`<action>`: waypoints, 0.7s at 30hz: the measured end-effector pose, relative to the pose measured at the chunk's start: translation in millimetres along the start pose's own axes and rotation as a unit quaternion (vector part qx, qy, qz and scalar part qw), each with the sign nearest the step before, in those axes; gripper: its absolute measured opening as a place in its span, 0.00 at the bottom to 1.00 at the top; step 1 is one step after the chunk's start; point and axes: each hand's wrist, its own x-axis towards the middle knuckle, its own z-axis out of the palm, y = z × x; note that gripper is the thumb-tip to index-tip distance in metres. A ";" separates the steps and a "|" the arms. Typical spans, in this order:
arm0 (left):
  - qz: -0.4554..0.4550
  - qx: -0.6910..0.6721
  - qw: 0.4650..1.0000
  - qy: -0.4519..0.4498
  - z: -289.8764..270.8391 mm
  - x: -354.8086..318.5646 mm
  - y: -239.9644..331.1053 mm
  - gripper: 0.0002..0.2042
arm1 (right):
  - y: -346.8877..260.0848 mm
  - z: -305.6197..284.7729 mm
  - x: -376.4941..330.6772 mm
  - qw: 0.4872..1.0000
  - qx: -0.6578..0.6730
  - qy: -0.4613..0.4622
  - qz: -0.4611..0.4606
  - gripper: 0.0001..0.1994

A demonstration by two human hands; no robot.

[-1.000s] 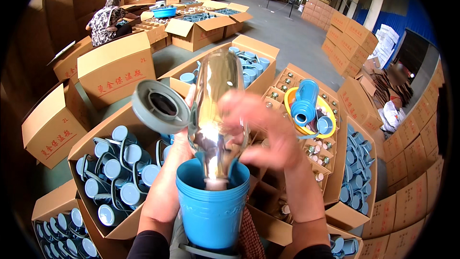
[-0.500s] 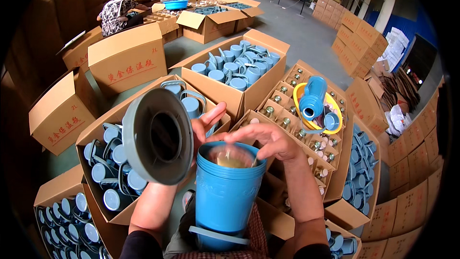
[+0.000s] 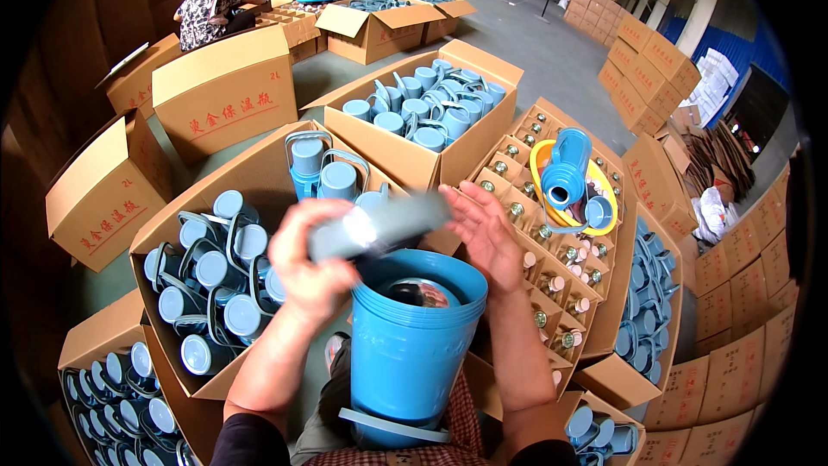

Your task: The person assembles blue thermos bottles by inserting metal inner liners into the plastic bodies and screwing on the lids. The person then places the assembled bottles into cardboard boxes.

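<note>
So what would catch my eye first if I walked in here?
Probably the big blue flask shell at bottom centre, with the left hand and right hand bringing a grey disc over its mouth. Around it, open cardboard boxes hold rows of blue flask parts.

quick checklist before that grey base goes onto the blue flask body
1. Left hand grips grey base: ok.
2. Right hand steadying its far end: ok, fingers touch it.
3. Base over blue flask body opening: ok, just above the rim.
4. Silver liner seated inside the body: ok, sits below the rim.
5. Base level with the rim: not ok, tilted.
6. Body held steady: cannot tell, its lower end is hidden.
</note>
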 end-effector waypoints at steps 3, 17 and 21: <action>0.078 -0.036 0.963 -0.254 8.5 14.1 8.4 0.38 | 11.0 17.0 -9.7 0.999 0.026 0.000 -0.025 0.38; 0.125 0.076 0.883 -0.446 3.3 42.0 64.3 0.33 | -26.6 39.4 -52.4 0.944 -0.223 0.056 -0.237 0.34; 0.111 0.268 0.840 -0.458 18.6 31.2 99.9 0.31 | -32.7 45.5 -56.7 0.919 -0.324 0.064 -0.215 0.39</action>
